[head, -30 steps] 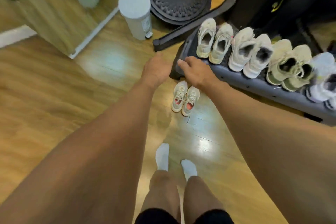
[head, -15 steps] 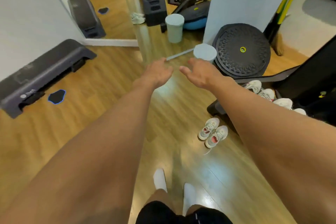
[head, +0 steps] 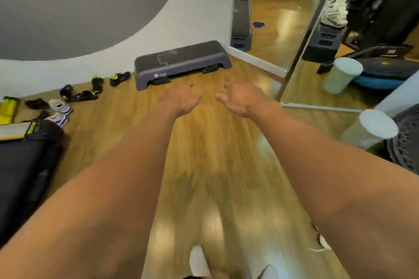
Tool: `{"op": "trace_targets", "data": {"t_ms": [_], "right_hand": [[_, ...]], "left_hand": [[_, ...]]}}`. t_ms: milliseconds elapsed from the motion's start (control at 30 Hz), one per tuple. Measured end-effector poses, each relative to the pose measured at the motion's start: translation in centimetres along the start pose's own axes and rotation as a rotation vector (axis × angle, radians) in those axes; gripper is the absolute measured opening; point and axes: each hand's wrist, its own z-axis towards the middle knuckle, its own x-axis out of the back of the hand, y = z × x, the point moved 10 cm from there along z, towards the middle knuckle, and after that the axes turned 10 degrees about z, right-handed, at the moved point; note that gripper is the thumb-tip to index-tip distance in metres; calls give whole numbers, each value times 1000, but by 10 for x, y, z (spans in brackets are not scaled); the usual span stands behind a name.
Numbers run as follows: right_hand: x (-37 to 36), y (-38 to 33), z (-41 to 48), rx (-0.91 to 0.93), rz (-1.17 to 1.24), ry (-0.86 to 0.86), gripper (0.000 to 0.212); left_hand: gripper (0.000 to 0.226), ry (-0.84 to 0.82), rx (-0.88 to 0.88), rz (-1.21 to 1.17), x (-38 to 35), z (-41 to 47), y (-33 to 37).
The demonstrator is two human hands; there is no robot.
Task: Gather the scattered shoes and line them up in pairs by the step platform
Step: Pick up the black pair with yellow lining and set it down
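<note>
The scattered shoes lie in a loose trail along the wall, all off the left end of the dark grey plastic step platform (head: pixel 181 61). A black shoe with neon-yellow trim (head: pixel 119 78) sits just beside that end, and its black-and-yellow mate (head: pixel 97 84) is a little farther left. Beyond those are the black sandals (head: pixel 85 96), and farthest from the platform the white-and-grey trainers with blue soles (head: pixel 60 107). None are lined up in pairs yet.

From my feed, both hands are held out over the bare wooden floor (head: pixel 210 165) in front of the platform, well short of any shoe. The whole trail lies left of the grip, so my left hand (head: pixel 181 99) is the nearer one; I judge it should lead. The nearest shoe's long axis runs roughly along the wall, though blur keeps me from telling toe from heel.

My left hand and my right hand (head: pixel 242 99) are both empty, fingers loose and slightly curled, palms turned toward each other, forearms stretched straight ahead. A wall mirror (head: pixel 272 18) stands right of the platform.
</note>
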Motion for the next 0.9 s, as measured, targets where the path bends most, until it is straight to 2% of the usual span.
{"op": "trace_targets", "data": {"t_ms": [133, 333, 667, 900], "right_hand": [[-46, -107, 44, 121, -21, -45, 57], [-107, -227, 101, 287, -87, -167, 54], [-159, -335, 233, 474, -139, -262, 57], [-171, -387, 336, 528, -100, -316, 60]], "left_hand": [[55, 66, 156, -20, 25, -4, -126], [58, 84, 352, -72, 38, -7, -261], [58, 50, 608, -37, 65, 38, -395], [57, 99, 612, -26, 102, 121, -441]]}}
